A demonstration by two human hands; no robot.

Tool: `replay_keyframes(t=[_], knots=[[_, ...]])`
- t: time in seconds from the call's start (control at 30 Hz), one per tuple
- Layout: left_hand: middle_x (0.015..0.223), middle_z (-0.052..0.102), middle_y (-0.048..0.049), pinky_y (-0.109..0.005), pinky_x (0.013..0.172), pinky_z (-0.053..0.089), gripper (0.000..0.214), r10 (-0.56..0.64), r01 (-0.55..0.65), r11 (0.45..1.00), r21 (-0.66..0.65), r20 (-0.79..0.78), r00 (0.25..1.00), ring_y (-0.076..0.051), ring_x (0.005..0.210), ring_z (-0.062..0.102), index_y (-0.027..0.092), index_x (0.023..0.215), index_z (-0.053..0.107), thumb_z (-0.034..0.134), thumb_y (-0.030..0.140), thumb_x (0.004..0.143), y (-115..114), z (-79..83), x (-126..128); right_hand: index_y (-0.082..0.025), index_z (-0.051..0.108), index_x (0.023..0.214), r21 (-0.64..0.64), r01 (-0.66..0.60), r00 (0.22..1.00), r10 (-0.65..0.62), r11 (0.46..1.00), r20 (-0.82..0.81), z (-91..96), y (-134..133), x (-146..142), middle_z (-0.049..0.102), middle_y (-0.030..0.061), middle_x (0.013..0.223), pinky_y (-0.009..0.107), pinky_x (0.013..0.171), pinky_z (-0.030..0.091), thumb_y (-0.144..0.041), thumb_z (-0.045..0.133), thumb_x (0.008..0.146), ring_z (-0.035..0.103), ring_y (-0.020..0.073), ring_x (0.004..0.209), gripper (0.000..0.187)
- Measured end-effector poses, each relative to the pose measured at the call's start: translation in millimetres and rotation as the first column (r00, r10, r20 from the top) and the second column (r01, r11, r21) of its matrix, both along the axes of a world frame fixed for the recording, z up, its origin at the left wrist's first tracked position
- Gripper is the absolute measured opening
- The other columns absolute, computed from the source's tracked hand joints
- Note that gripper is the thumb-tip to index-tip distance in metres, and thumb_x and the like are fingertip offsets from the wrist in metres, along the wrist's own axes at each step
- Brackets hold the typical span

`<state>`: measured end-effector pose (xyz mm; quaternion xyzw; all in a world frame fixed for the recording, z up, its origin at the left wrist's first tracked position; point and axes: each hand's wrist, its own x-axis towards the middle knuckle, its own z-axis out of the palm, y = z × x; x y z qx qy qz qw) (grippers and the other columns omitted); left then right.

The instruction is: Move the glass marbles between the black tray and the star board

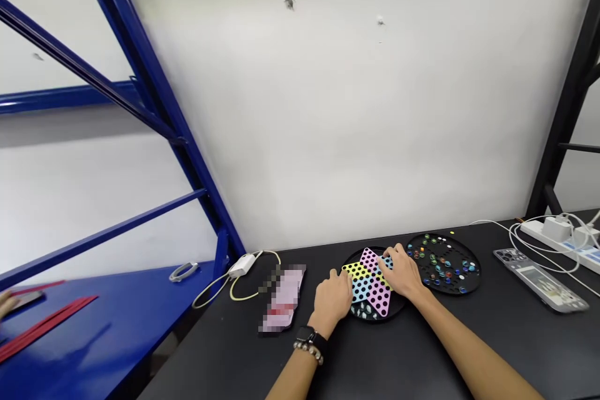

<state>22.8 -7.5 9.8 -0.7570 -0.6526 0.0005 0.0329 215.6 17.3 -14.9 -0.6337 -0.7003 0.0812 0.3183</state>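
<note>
A round black Chinese-checkers board with a star of pink, yellow and blue perforated panels lies on the black table. My left hand rests at its left edge, fingers curled against the rim. My right hand lies over the star's upper right part, fingers bent down on it; what its fingertips touch is hidden. A watch and bead bracelet sit on my left wrist. Beside the board, to the right, a second round black tray holds several coloured glass marbles.
A blurred pink packet lies left of the board. A white charger with a looped cable is near the wall. A phone and a power strip with cables sit at right. Blue shelving stands left.
</note>
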Motion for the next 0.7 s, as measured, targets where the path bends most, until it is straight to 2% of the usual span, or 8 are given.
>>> replay_keyframes(t=[0.13,0.23,0.4,0.53,0.63,0.7], knots=[[0.098,0.070,-0.0132,-0.035,0.078,0.049,0.035,-0.040,0.040,0.999,-0.016,-0.002,0.999,-0.027,0.092,0.068,0.017,0.102,0.068,0.033,0.020,0.098,-3,4.1,-7,-0.022,0.061,0.091,0.003,-0.006,1.000,0.006,1.000,-0.008,1.3,-1,-1,0.056,0.0028,0.096,0.029,0.071,0.036,-0.042,0.046,0.094,0.059,0.0161,0.079,0.025],[0.098,0.072,-0.0119,-0.031,0.077,0.047,0.033,-0.012,0.013,1.000,-0.002,0.021,1.000,-0.025,0.093,0.068,0.018,0.096,0.070,0.037,0.021,0.097,-5,7.6,-7,-0.023,0.060,0.088,-0.005,0.004,0.999,-0.004,1.000,-0.040,1.6,-1,-2,0.056,0.0023,0.094,0.028,0.071,0.036,-0.041,0.046,0.093,0.059,0.0156,0.078,0.024],[0.087,0.073,-0.0120,-0.028,0.073,0.044,0.038,0.060,-0.064,0.997,0.039,0.096,0.994,-0.023,0.083,0.069,0.017,0.085,0.073,0.040,0.029,0.098,-7,7.6,-2,-0.022,0.058,0.082,-0.016,-0.009,0.993,0.007,1.000,-0.117,1.5,1,0,0.055,0.0017,0.090,0.026,0.069,0.036,-0.043,0.046,0.093,0.058,0.0153,0.079,0.026],[0.080,0.073,-0.0082,-0.025,0.063,0.038,0.037,0.074,-0.093,0.991,0.092,0.187,0.980,-0.020,0.075,0.068,0.019,0.076,0.072,0.043,0.029,0.096,-7,9.7,-6,-0.022,0.057,0.077,-0.001,-0.013,0.986,0.013,1.000,-0.165,4.4,1,4,0.054,0.0010,0.085,0.026,0.066,0.035,-0.044,0.046,0.093,0.056,0.0144,0.075,0.030],[0.072,0.071,-0.0046,-0.025,0.057,0.032,0.046,0.083,-0.131,0.979,0.159,0.277,0.957,-0.016,0.066,0.064,0.019,0.071,0.069,0.035,0.031,0.100,-4,21.7,-6,-0.021,0.055,0.069,0.047,-0.015,0.961,0.028,0.999,-0.275,11.3,2,3,0.053,0.0005,0.077,0.026,0.063,0.033,-0.049,0.045,0.092,0.052,0.0142,0.069,0.037],[0.069,0.069,-0.0030,-0.025,0.056,0.029,0.054,0.066,-0.141,0.967,0.212,0.327,0.943,-0.014,0.062,0.060,0.019,0.072,0.067,0.024,0.031,0.103,-1,34.4,3,-0.021,0.053,0.063,0.017,-0.057,0.887,0.058,0.998,-0.458,17.0,2,-2,0.049,-0.0008,0.065,0.026,0.058,0.031,-0.057,0.043,0.091,0.047,0.0134,0.062,0.046]])
